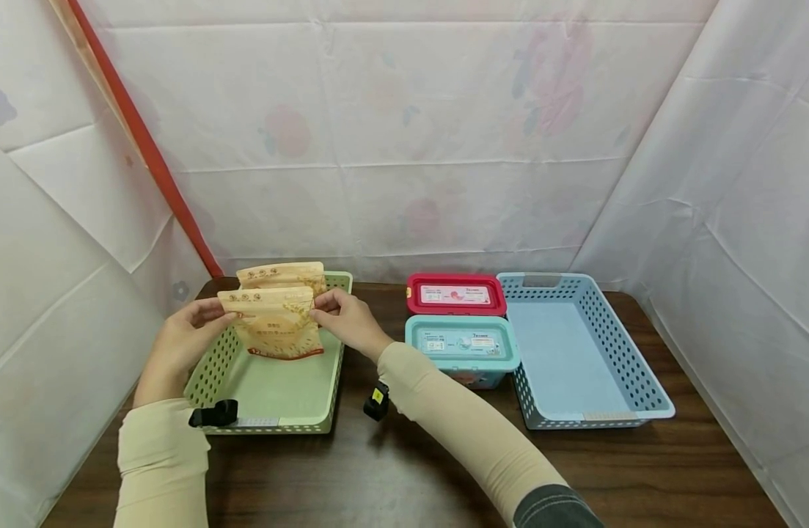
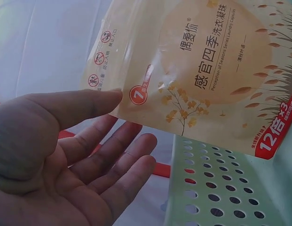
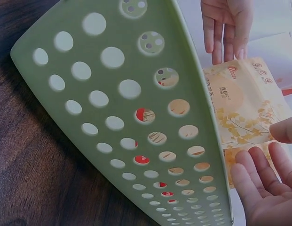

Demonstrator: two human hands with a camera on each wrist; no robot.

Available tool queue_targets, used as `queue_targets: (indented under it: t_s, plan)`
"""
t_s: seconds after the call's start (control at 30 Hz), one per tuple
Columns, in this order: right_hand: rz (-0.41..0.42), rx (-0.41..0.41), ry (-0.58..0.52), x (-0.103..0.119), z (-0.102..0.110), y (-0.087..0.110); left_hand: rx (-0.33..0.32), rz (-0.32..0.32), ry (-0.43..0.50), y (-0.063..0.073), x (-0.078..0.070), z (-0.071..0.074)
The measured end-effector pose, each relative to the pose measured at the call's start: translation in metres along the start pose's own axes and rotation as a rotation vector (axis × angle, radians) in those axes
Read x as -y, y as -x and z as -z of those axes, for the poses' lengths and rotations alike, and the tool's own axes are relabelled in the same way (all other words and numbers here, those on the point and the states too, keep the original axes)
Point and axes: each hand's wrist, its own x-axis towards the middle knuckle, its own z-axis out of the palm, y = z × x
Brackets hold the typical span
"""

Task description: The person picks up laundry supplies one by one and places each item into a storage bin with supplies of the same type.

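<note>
A cream-yellow pouch of laundry capsules [image 1: 275, 326] with a red lower corner stands upright in the green perforated basket [image 1: 279, 392]. My left hand [image 1: 180, 341] pinches its upper left edge, thumb in front and fingers behind. At the opposite edge, my right hand [image 1: 353, 321] pinches it with thumb and forefinger. A second, similar pouch [image 1: 279, 275] stands just behind, mostly covered by the front one. Printed lettering on the front pouch [image 2: 197, 70] faces the left wrist camera. Through the basket's holes [image 3: 146, 115], the right wrist view shows parts of the pouches.
To the right of the green basket sit a red-lidded box [image 1: 455, 293] and, before it, a teal-lidded box [image 1: 463, 341]. A light blue perforated basket [image 1: 569, 352] adjoins them on the dark wooden table [image 1: 351, 477]. Pale fabric [image 1: 404, 147] hangs behind and at both sides.
</note>
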Motion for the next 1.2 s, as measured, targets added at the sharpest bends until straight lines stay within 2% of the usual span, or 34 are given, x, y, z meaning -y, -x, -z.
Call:
queue_targets:
  t_s: [0.63, 0.9, 1.2]
  plan:
    - [0.007, 0.013, -0.014, 0.002, 0.003, 0.003, 0.036, -0.014, 0.022, 0.002, -0.007, 0.001]
    - [0.019, 0.016, -0.014, 0.006, 0.01, 0.008, -0.019, -0.024, -0.003, 0.006, -0.012, 0.003]
    - [0.055, -0.014, -0.016, 0.014, 0.02, 0.012, -0.068, -0.049, 0.021, 0.01, -0.019, 0.004]
